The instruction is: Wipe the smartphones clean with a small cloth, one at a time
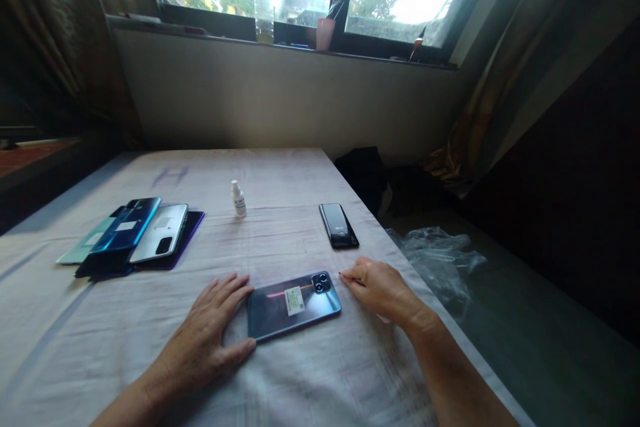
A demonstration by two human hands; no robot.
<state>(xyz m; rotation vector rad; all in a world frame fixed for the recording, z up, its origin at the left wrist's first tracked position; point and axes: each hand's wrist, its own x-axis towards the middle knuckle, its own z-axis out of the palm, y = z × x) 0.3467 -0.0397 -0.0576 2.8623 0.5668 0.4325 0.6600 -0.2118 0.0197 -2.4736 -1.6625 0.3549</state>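
A blue-grey smartphone [270, 313] lies back side up on the cloth, with a pale label and a camera block on its right end. My left hand [207, 320] rests flat beside its left end, fingers stretched and spread, the thumb and forefinger touching that end's corners. Just off the phone's right end, my right hand [380, 287] is closed in a pinch. A bit of something white shows under its palm, but what the fingers hold is hidden. Beyond the right hand lies a black smartphone [336, 223].
Several phones or phone back covers [163, 223] lie overlapped at left. A small white bottle [239, 200] stands upright mid-table. The cloth-covered table [280, 167] has its right edge near my right arm. Crumpled clear plastic [440, 257] lies beyond that edge. A windowsill [295, 47] runs behind.
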